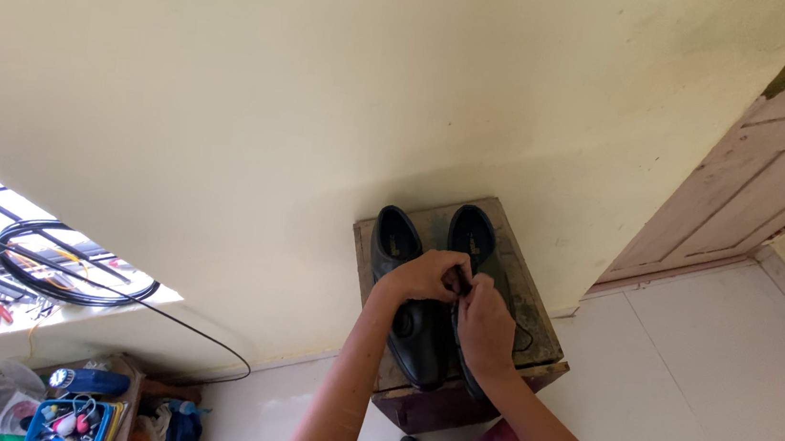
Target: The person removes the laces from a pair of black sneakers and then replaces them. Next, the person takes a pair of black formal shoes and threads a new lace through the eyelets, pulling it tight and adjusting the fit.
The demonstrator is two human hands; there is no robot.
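Note:
Two black leather shoes stand side by side on a small worn wooden stool (526,312) against the wall. The left shoe (405,294) lies under my left forearm. My left hand (427,277) and my right hand (484,327) meet over the right shoe (473,238), both pinching its thin black lace (463,283) near the tongue. A loop of lace trails onto the stool at the right (525,339).
A cream wall (327,99) rises behind the stool and a pale wooden door (761,179) stands at right. White tiled floor (683,392) spreads around. At left, a barred window ledge holds a coiled black cable (71,266); cluttered tools and a blue torch (89,381) sit below.

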